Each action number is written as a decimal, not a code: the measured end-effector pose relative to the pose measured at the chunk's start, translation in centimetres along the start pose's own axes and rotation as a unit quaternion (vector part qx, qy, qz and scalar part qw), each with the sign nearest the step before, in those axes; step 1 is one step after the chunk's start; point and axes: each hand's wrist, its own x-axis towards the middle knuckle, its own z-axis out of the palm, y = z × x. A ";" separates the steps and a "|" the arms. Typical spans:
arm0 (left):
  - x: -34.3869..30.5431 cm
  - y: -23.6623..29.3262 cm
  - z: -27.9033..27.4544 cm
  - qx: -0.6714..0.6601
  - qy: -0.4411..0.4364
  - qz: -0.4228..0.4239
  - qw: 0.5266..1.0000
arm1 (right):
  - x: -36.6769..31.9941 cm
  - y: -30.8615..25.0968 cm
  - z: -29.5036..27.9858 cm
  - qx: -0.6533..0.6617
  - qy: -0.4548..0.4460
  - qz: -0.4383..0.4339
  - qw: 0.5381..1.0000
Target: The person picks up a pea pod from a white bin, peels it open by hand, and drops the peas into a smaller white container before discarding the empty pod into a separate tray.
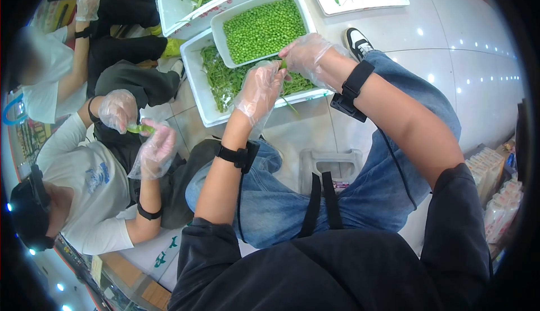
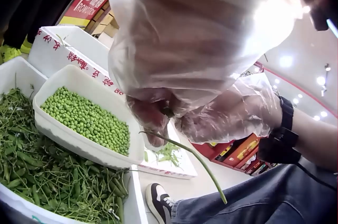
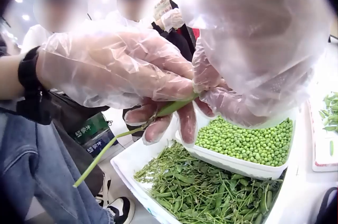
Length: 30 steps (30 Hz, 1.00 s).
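Both hands wear clear plastic gloves and meet above the white boxes. My left hand (image 1: 262,89) grips a green pea pod (image 3: 177,106), whose long stem hangs down past the fingers. The fingertips of my right hand (image 1: 310,58) pinch the pod's other end, touching the left fingertips. Just beyond the hands is a white tub (image 1: 219,36) of shelled peas (image 1: 262,28), set on a foam box (image 1: 198,94) of stems and empty-looking pods (image 3: 211,192). Whether the pod is split cannot be seen.
Another foam box (image 1: 169,7) with pods stands behind the tub, and a white tray (image 1: 360,6) with a few pods lies at the back right. Two gloved people sit at the left, the nearer one (image 1: 101,181) holding a pod. A grey stool (image 1: 306,167) stands between my legs.
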 end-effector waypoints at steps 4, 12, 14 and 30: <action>0.0 0.7 0.3 -0.052 -0.007 -0.038 0.998 | 0.2 1.3 1.4 0.088 0.034 0.011 0.995; 0.1 1.7 1.1 -0.085 0.010 -0.065 0.994 | -0.2 -0.3 0.7 0.055 0.031 0.064 0.996; 0.2 1.7 1.2 -0.081 0.023 -0.065 0.994 | -0.8 -1.6 -0.3 0.149 0.037 0.111 0.982; 0.7 0.8 2.2 -0.418 0.036 -0.186 0.889 | -3.1 -3.4 -0.2 0.420 0.148 0.157 0.881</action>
